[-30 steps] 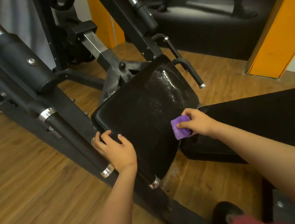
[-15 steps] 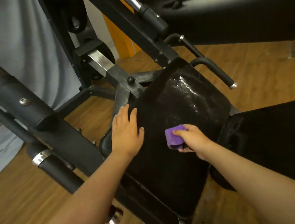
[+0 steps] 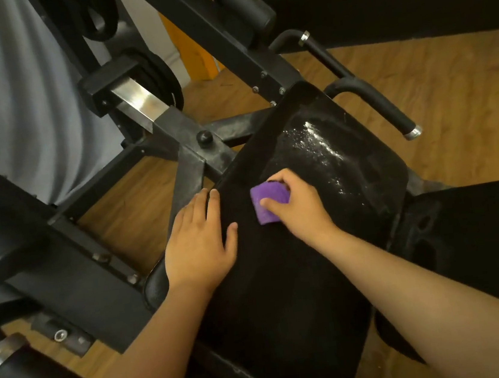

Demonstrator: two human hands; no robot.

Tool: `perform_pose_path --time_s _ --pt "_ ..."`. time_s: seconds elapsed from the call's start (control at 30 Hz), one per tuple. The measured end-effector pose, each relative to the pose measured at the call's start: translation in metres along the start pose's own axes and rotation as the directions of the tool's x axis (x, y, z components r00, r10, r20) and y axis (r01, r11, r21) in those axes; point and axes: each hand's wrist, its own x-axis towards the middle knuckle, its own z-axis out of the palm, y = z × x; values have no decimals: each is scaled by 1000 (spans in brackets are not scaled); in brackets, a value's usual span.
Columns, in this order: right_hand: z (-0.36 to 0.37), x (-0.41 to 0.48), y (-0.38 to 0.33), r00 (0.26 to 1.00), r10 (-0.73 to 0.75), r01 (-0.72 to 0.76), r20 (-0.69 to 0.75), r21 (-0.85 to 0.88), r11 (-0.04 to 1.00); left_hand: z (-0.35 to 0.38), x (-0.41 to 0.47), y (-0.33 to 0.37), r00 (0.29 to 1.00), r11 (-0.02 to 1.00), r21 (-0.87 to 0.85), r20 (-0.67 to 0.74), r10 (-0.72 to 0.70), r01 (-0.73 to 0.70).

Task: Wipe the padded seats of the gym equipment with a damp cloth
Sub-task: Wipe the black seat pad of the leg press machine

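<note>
Black padded seat, near centre. Left hand lies flat on its left edge, fingers straight. Right hand grips folded purple cloth, pressed to mid-seat. Beyond: wet sheen on seat's far end; black handle; wooden floor.

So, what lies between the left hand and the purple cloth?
Only a narrow strip of bare black seat pad, as the head view shows. The left hand rests flat on it; the right hand grips the purple cloth.
</note>
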Motion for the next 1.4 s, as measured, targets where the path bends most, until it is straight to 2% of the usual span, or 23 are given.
perform_pose_path --time_s 0.13,0.2,0.27,0.37,0.47,0.53,0.6,0.67,0.77,0.83,0.93,1.0,1.07,1.1,1.13,1.2,1.3,1.4 --pt "-42 8 47 954 203 -224 -221 -73 972 -1 2 1 1000 1000 -11 9 -16 16" --pt "-51 3 62 934 264 -294 -243 -99 951 0 3 1 1000 1000 -5 10 -18 18" --pt "-45 -2 58 936 255 -286 -244 -102 953 1 3 1 1000 1000 2 8 -17 16" --pt "-17 -17 32 975 160 -170 -155 -51 984 2 1 1 1000 1000 18 15 -15 15" --pt "7 -37 8 994 34 -31 99 -37 999 4 2 1 1000 999 30 18 -13 12" --pt "7 -38 6 987 -12 21 157 -51 998 4 2 1 1000 999 41 25 -8 7" --pt "-6 -30 15 998 5 1 69 -81 997 2 2 2 999 999 46 29 -14 13" --pt "-26 -21 31 996 76 -80 -38 -132 988 1 1 3 999 999 51 30 -20 19" --pt "-50 -13 57 965 212 -237 -157 -164 958 1 2 3 999 999 39 35 -20 18" --pt "-53 -13 61 945 272 -300 -183 -148 942 1 2 4 999 999 38 36 -18 16" --pt "-36 -22 44 967 238 -247 -94 -96 964 2 2 4 999 999 37 35 -20 19" --pt "-19 -38 28 983 171 -165 61 -87 982 1 2 4 999 999 43 40 -18 17" --pt "-9 -49 18 967 121 -97 224 -117 988 1 2 4 999 999 47 45 -15 13" --pt "-10 -50 18 960 104 -71 262 -132 989 1 2 4 999 999 50 48 -14 12" --pt "-15 -47 19 961 96 -60 258 -144 988 1 2 4 999 999 52 48 -14 12" --pt "-30 -35 31 981 117 -91 153 -169 981 1 2 5 999 998 60 48 -16 13" --pt "-56 -19 51 973 231 -224 -14 -298 928 0 2 7 999 997 73 44 -15 12" --pt "-59 -28 54 959 282 -267 -14 -368 891 0 2 7 999 997 79 45 -14 10"
